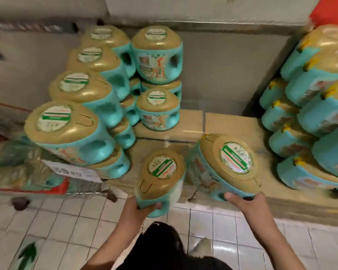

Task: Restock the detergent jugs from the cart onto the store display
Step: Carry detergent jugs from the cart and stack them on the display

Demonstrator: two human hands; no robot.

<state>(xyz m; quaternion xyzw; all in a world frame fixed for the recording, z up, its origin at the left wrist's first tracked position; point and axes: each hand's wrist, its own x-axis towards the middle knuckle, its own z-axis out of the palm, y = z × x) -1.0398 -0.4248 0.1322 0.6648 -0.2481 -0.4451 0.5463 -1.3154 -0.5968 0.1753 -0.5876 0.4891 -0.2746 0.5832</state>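
Our left fingers [157,206] are curled under the teal handle end of one detergent jug [162,172]. The left hand [142,210] carries it tilted, gold cap towards us, over the front edge of the display platform [232,123]. Our right hand [251,205] clamps the low edge of a second jug [224,164], thumb laid by its handle hole; its other fingers are hidden behind the jug. This jug leans just beside the first, and we cannot tell whether its base already touches the platform. The bare patch of platform lies between the left stack [74,121] and the right stack [310,117], with a short pile [157,110] further back. To set them well, we think each jug should be brought upright before we let go, with its handle turned as its neighbours' are. It should then be pushed back against the pile rather than left at the lip above the tiled floor [47,215], where a tilted jug could roll off
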